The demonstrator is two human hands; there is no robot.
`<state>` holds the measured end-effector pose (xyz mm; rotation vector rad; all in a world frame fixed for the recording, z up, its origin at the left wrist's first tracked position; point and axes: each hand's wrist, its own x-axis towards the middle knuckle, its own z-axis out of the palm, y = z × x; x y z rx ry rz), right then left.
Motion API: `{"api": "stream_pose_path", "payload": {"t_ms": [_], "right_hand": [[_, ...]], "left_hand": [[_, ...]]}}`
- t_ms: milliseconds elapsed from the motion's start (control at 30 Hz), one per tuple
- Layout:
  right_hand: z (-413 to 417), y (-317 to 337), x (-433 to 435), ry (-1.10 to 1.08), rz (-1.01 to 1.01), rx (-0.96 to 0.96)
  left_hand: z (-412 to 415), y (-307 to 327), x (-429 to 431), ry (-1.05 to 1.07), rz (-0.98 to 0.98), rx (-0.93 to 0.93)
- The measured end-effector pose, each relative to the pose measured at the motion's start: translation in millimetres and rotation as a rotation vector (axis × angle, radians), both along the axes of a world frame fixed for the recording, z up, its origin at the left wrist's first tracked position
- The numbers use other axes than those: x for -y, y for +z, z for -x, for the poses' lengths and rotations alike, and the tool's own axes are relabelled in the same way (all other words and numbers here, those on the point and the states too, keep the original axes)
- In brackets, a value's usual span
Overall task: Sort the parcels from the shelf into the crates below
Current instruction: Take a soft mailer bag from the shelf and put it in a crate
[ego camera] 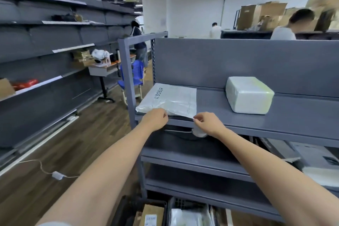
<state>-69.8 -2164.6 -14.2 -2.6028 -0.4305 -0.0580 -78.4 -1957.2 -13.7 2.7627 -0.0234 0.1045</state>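
Observation:
A flat white plastic mailer (170, 98) printed "L'SOEUR" lies at the left end of the grey shelf (286, 115). My left hand (156, 118) grips its near left edge, fingers curled over it. My right hand (206, 124) pinches its near right corner at the shelf's front lip. A white box-shaped parcel (249, 94) wrapped in plastic sits further right on the same shelf, apart from both hands. Below, at the frame's bottom, two dark crates hold parcels: the left crate (126, 211) has a cardboard box, the right crate (189, 205) has white bags.
Lower grey shelf levels (192, 159) lie under the mailer. Long grey wall shelving (45, 60) runs down the left side, with wooden floor between. A blue chair (136, 75) and a desk stand behind the shelf's left post. People work in the background.

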Motion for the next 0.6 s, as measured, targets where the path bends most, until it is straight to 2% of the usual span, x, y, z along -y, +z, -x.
{"api": "stream_pose_path", "payload": {"t_ms": [233, 367, 500, 600], "right_hand": [[-78.7, -2.6, -32.2, -0.09, -0.069, -0.072], [-121.7, -9.1, -45.3, -0.123, -0.095, -0.14], [-152.4, -14.4, -55.7, -0.193, -0.236, -0.265], [-171.9, -22.2, -59.5, -0.283, -0.348, -0.366]], "left_hand": [[-96.2, 3.4, -33.0, 0.129, 0.058, 0.071], [-146.1, -6.4, -53.6, 0.197, 0.067, -0.014], [-174.9, -15.6, -63.7, 0.286, 0.062, -0.162], [-195.5, -23.3, -71.7, 0.333, 0.143, -0.233]]}}
